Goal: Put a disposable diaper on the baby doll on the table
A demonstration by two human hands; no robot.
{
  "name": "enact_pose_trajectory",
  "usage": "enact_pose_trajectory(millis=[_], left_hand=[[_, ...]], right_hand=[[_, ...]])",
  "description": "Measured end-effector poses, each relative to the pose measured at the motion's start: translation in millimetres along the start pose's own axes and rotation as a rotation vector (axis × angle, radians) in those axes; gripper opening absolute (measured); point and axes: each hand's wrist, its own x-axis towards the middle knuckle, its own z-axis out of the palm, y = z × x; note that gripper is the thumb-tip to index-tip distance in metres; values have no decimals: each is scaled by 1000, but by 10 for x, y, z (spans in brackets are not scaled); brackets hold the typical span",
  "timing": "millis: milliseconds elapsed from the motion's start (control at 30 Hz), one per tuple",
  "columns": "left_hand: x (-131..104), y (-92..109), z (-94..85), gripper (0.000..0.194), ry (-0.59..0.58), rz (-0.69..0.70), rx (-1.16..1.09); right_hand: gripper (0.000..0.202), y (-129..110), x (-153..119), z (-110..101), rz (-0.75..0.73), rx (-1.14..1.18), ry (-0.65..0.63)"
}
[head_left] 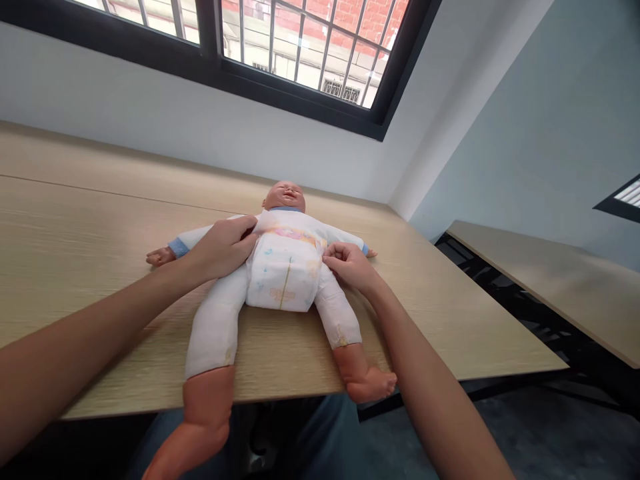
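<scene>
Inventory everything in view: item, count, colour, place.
Doll: one, white-and-blue clothing, face-up on the near table
Diaper: one, mostly white, over the doll's hips
Near table: one, light wood, under the doll
Second table: one, light wood, right
Barred window: one, dark-framed, top
Dark-framed panel: one, right edge
Walls: two, whitish and grey-blue, background
Floor: one, dark grey, lower right
Person's legs: two, blue-clad, bottom centre
Left hand: one, bare, at the diaper's picture-left side
Right hand: one, bare, at the diaper's picture-right side
</scene>
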Motion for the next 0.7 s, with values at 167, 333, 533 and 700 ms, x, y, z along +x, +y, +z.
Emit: enact_pose_trajectory(millis=[167,333,533,700], left_hand=[[13,15,31,27,36,-9,-58],[73,-103,48,30,104,-69,66],[168,-336,135,33,-19,-196,56],[174,-410,207,32,-38,-210,-135]], right_hand=[[29,60,42,101,-54,66,53],[41,242,136,165,-72,145,249],[26,441,231,145,-13,46,325],[18,289,168,87,-73,-65,406]])
